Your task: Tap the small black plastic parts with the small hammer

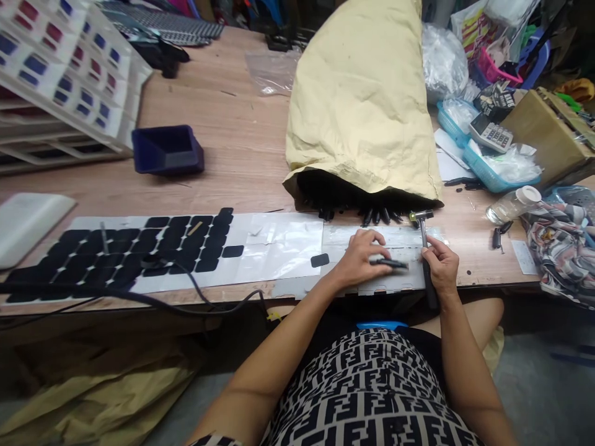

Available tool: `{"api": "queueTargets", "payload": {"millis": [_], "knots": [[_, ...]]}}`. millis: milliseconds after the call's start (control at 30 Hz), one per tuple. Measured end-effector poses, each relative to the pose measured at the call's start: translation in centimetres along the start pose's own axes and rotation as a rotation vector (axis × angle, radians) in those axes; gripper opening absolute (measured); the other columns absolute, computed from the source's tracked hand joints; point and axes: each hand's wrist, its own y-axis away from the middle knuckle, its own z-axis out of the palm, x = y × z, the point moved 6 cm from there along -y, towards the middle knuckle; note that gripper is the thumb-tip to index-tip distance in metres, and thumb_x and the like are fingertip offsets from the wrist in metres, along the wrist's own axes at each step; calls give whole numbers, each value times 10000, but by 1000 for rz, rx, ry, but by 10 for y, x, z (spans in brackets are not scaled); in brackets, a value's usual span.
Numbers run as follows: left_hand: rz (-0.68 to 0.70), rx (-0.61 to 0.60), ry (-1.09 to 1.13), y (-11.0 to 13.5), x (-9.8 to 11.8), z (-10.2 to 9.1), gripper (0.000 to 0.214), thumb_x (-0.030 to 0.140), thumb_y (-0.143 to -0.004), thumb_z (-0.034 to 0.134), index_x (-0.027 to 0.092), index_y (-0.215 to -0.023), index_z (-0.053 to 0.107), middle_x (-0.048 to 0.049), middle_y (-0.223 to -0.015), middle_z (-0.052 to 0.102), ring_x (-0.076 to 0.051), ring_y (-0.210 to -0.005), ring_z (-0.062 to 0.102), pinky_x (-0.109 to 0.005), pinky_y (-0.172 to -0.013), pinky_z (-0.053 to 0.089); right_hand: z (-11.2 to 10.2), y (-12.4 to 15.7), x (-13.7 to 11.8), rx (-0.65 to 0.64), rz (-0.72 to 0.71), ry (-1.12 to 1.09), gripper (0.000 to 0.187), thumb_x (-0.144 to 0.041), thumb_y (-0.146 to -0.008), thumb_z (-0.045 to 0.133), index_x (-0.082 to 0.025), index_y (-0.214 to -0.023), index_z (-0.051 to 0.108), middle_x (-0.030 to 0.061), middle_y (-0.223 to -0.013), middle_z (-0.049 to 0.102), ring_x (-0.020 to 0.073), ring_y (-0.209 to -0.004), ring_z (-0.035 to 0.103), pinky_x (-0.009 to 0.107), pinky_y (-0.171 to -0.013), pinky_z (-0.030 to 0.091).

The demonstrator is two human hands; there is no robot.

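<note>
My left hand (359,259) is closed on a slim black piece (389,263) with a greyish end. The piece lies level just above a pale grey sheet (395,280) at the table's front edge; its exact kind is too blurred to tell. In my right hand (441,266) is a small hammer (422,218), gripped round its dark handle with the metal head pointing away from me. Just beyond both hands, several narrow black pieces (382,215) stick out of the dark mouth of a big brown paper sack (360,93).
To the left, black rectangular pads (176,232) cover part of a white sheet (274,238), with a black cable (186,306) across it. A dark blue bin (168,150) stands behind. On the right are a clear bottle (514,205), blue baskets (497,170) and patterned cloth (560,248).
</note>
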Motion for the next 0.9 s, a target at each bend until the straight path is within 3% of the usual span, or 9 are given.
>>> {"api": "queueTargets", "payload": {"millis": [100,167,333,467,567,633,733,800,900], "knots": [[249,-152,20,32,37,14,158,386,-794,819,274,-903,794,-56,-1315,601,-290,-1259,465,-452,-1097,359,1,1,0,-9,6,-7,413,-311,-780,697,-140,-1153,747,-52,-596,600,125,-581,523,298,-653,452],[346,-209,-49,52,51,32,140,363,-823,788,270,-927,786,-59,-1415,555,-307,-1314,432,-467,-1107,346,2,2,0,-11,7,1,401,-307,-780,697,-137,-1140,750,-52,-597,594,122,-580,517,293,-646,447],[408,-98,-463,76,48,77,101,176,-872,660,191,-948,724,-97,-1556,458,-308,-1361,401,-450,-1098,338,4,3,-1,-35,-9,29,398,-309,-792,682,-137,-1145,745,-51,-609,576,116,-573,501,278,-609,425],[403,-47,-500,78,48,84,106,278,-878,680,195,-940,700,-94,-1568,454,-326,-1364,411,-466,-1101,325,5,4,0,-45,-13,49,400,-322,-803,673,-135,-1148,745,-45,-628,570,112,-571,491,272,-592,412],[358,-56,-332,68,53,70,246,429,-847,729,216,-969,711,-92,-1473,551,-326,-1295,473,-469,-1056,369,5,5,1,-58,-12,60,406,-326,-812,671,-135,-1164,740,-45,-632,563,112,-574,492,271,-592,409],[248,13,-223,52,49,51,239,430,-870,705,220,-985,715,-77,-1274,673,-280,-1169,550,-429,-995,418,6,5,1,-69,-17,67,405,-326,-818,670,-140,-1171,738,-47,-630,556,114,-577,496,272,-599,411],[-54,235,-219,16,22,14,198,365,-924,628,195,-984,712,-72,-1013,722,-247,-988,588,-396,-895,456,6,5,1,-76,-29,91,400,-323,-824,668,-146,-1175,740,-46,-632,548,119,-589,502,275,-614,416],[-283,378,-288,-7,-2,-10,215,373,-918,623,190,-985,713,-88,-992,712,-273,-982,579,-407,-871,459,6,5,2,-74,-34,105,395,-324,-823,667,-151,-1170,744,-46,-638,541,118,-590,497,275,-615,417],[-520,432,-354,-33,-34,-28,261,437,-865,679,195,-955,720,-114,-1030,702,-333,-1062,565,-442,-893,456,5,5,4,-68,-38,110,396,-329,-819,672,-158,-1169,746,-47,-644,532,116,-586,486,274,-616,418]]}}
